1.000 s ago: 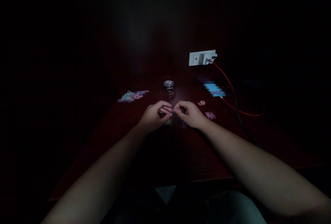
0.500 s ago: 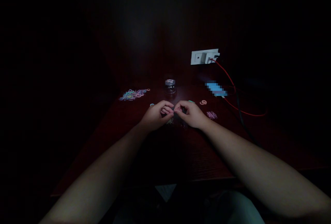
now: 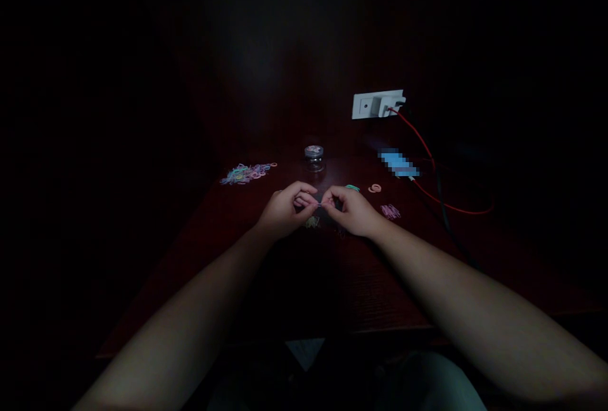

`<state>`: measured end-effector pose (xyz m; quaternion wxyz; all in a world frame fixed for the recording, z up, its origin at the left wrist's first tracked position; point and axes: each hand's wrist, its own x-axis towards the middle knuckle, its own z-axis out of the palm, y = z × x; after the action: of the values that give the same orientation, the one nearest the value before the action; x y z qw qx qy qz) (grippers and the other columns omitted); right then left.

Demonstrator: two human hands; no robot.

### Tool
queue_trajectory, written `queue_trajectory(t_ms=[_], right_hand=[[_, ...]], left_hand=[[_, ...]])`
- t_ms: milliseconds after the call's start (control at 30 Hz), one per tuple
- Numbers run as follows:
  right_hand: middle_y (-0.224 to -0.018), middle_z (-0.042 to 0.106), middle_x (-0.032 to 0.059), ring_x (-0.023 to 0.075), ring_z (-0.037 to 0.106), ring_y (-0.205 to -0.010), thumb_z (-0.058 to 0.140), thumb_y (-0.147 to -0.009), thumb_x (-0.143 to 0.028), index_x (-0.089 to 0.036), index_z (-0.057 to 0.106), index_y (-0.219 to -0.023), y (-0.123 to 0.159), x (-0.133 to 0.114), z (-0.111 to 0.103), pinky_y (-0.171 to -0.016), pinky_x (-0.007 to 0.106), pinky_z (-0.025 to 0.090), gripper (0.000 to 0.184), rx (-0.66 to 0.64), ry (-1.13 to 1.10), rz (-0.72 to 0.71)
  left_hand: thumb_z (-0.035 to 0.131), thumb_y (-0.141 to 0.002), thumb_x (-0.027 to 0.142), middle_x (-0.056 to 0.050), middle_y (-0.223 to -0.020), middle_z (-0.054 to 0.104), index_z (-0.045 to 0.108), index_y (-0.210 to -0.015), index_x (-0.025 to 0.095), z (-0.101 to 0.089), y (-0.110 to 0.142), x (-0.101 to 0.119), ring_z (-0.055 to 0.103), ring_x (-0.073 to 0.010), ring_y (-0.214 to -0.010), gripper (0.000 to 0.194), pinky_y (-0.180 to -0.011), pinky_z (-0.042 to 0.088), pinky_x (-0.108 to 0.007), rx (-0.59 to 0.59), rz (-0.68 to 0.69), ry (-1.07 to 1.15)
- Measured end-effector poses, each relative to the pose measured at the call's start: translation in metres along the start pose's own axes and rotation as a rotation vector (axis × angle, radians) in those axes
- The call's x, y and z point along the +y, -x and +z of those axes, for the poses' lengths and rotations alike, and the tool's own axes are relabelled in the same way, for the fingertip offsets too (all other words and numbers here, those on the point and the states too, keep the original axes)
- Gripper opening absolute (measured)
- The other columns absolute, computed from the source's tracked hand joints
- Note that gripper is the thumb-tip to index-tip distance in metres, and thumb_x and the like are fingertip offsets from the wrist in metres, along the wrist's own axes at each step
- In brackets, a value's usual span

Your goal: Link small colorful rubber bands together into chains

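Observation:
Between the fingertips of both hands runs a thin, pale elastic band point(image 3: 320, 204), small and dim. My left hand point(image 3: 287, 211) pinches one end of it with thumb and finger, the other fingers loosely curled. The opposite end is pinched by my right hand point(image 3: 350, 209). Under the fingertips lies a small heap of yellowish bands point(image 3: 312, 223). Teal bands point(image 3: 352, 188) show just behind my right hand, peach-coloured rings point(image 3: 375, 188) and a pink-purple bunch point(image 3: 391, 211) to its right. A large mixed-colour pile of elastic bands point(image 3: 247, 174) is at the left back.
A clear lidded jar point(image 3: 314, 161) stands behind my hands on the dark red table point(image 3: 380, 290). At the right lies a blurred-out bright phone-like object point(image 3: 398, 163), its red cable point(image 3: 468, 211) running to a charger in the wall socket point(image 3: 365, 106).
Both hands keep almost the same place. The pale band now shows stretched across the small gap between the fingertips. More of the teal bands is visible.

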<state>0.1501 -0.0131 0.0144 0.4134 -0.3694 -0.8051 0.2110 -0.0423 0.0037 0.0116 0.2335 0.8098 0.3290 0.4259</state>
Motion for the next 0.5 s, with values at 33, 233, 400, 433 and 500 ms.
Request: queue_trajectory(t_ms=[33,233,400,433,500], right_hand=[[-0.067,0.054,-0.0008,0.0103,0.048,-0.062,0.053,-0.081,-0.018,-0.015,0.057,-0.077,0.0001,0.0002,0.0001,-0.059,0.023,0.038,0.006,-0.010,-0.003,0.001],[-0.067,0.053,-0.0007,0.0101,0.047,-0.062,0.053,-0.081,-0.018,-0.015,0.057,-0.076,0.0001,0.0006,-0.0004,-0.058,0.023,0.037,0.007,-0.020,0.006,-0.004],[-0.068,0.054,-0.0004,0.0101,0.047,-0.062,0.053,-0.081,-0.018,-0.014,0.057,-0.076,0.0001,-0.0002,-0.0009,-0.058,0.023,0.037,0.007,-0.018,0.035,-0.011],[-0.068,0.054,-0.0003,0.0101,0.048,-0.062,0.053,-0.081,-0.018,-0.014,0.057,-0.076,0.0002,-0.0006,-0.0008,-0.058,0.023,0.037,0.007,-0.013,0.041,-0.010],[-0.067,0.054,-0.0005,0.0101,0.048,-0.062,0.053,-0.081,-0.017,-0.015,0.057,-0.075,0.0004,-0.0012,-0.0005,-0.058,0.023,0.037,0.007,-0.008,0.044,-0.003]], left_hand=[[0.065,-0.077,0.023,-0.003,-0.084,0.070,0.057,-0.103,0.017,0.0000,0.0000,0.0002,0.067,-0.0124,-0.074,0.029,-0.069,0.055,-0.025,-0.001,0.000,0.000],[0.065,-0.076,0.023,-0.003,-0.083,0.069,0.057,-0.101,0.017,-0.0004,-0.0006,0.0017,0.066,-0.0115,-0.072,0.027,-0.067,0.054,-0.023,-0.012,0.000,0.012],[0.065,-0.076,0.023,-0.003,-0.081,0.068,0.055,-0.099,0.016,-0.0007,-0.0008,0.0011,0.065,-0.0113,-0.071,0.026,-0.066,0.053,-0.023,-0.019,-0.010,0.020],[0.065,-0.077,0.024,-0.003,-0.080,0.068,0.055,-0.099,0.016,-0.0007,-0.0008,0.0009,0.065,-0.0113,-0.071,0.026,-0.066,0.053,-0.023,-0.022,-0.011,0.025],[0.065,-0.077,0.024,-0.003,-0.080,0.068,0.055,-0.099,0.016,-0.0004,-0.0007,0.0002,0.064,-0.0111,-0.069,0.025,-0.065,0.052,-0.023,-0.035,-0.016,0.033]])
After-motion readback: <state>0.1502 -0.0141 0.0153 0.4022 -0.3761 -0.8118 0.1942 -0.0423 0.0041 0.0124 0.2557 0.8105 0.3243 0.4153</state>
